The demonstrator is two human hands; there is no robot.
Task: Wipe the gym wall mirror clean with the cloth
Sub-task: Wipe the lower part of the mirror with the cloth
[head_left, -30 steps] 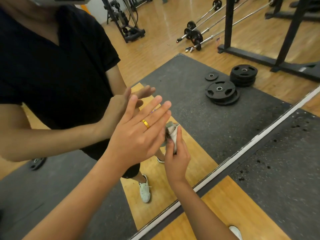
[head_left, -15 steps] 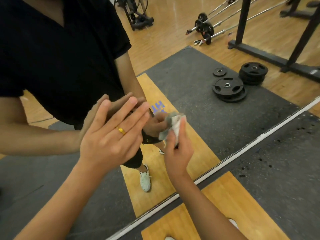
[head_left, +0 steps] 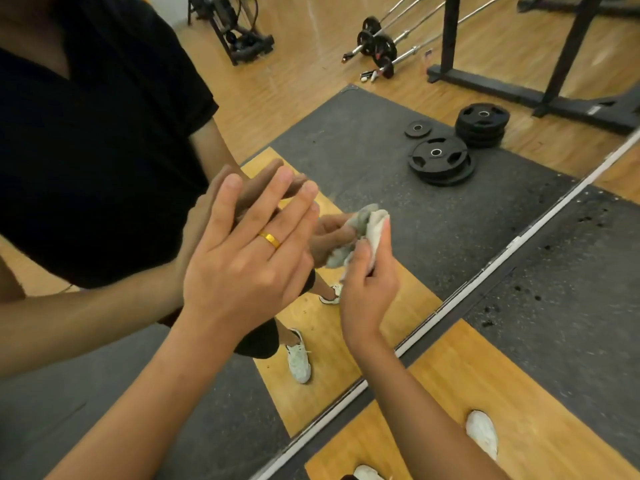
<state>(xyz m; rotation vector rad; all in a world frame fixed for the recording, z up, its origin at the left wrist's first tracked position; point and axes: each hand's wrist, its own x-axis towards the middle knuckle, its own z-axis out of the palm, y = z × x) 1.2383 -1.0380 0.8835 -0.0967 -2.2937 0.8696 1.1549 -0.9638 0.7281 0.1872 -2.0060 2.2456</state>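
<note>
Left hand (head_left: 242,261), fingers straight and slightly spread, lies flat against the wall mirror (head_left: 346,133), probably as a brace; right hand (head_left: 369,289) pinches the bunched grey-white cloth (head_left: 375,223) onto the glass just beside it, placed for wiping

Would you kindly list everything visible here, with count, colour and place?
mirror: one, wall, white lower rim crossing diagonally
cloth: one, white-grey, bunched against mirror, centre
weight plates: three groups, black, reflected upper right
barbells: several, silver, reflected at top
rack: one, black, reflected top right
rubber mat: one, dark grey, floor right
shoes: two, white, bottom right
ring: one, gold, centre left
left hand: one, fingers straight, at mirror
right hand: one, gripping cloth
</note>
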